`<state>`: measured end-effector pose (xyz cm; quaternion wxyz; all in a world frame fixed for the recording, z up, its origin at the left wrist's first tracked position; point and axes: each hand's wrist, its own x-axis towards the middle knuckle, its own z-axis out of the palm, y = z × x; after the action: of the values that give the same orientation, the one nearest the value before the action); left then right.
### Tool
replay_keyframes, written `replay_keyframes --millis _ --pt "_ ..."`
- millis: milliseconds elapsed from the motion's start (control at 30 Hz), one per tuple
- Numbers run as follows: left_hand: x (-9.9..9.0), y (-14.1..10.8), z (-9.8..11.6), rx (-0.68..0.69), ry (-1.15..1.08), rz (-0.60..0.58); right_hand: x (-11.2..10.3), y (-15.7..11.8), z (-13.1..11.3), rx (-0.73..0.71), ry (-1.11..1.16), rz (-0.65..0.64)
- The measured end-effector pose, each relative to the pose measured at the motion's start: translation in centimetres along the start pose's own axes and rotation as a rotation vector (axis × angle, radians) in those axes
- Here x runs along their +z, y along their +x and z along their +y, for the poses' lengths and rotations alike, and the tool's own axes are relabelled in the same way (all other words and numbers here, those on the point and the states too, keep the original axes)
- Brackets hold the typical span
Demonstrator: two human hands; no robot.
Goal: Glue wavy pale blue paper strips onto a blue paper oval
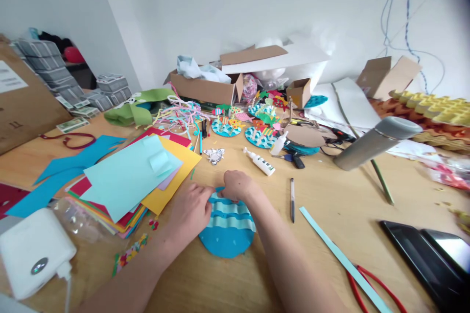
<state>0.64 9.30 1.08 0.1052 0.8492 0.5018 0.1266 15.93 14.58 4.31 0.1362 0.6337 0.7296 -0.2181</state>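
A round blue paper disc [226, 245] lies flat on the table in front of me. Light-blue wavy paper strips [231, 223] run across its middle and upper part. My left hand [194, 206] rests at the disc's upper left edge, fingers curled and thumb against the end of a strip. At the top, my right hand [237, 186] bends over the disc with its fingers closed on the uppermost strip; its fingertips are partly hidden. Beyond the hands are a white glue bottle [261, 162] lying down and a paper cutout [214, 155]. A pen [293, 200] lies to the right.
Coloured paper sheets [128, 176] are stacked at left, near a white power bank [35, 254]. At right lie red-handled scissors [374, 283] under a light-blue strip [341, 257], a grey thermos [374, 144] and a black tablet [414, 259]. Decorated discs [225, 129] sit farther back.
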Motion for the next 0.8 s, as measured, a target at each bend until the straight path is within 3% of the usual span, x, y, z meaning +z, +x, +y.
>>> replay_keyframes --millis 267,500,800 --pt "0.2 0.0 0.1 0.024 0.029 -0.027 0.1 -0.4 -0.3 -0.002 -0.002 0.059" --pt "0.4 -0.2 0.3 0.098 0.09 0.087 0.3 -0.3 -0.2 0.011 0.005 0.081" --pt "0.9 -0.2 0.0 0.122 0.09 0.09 -0.3 -1.1 -0.3 -0.001 0.004 0.081"
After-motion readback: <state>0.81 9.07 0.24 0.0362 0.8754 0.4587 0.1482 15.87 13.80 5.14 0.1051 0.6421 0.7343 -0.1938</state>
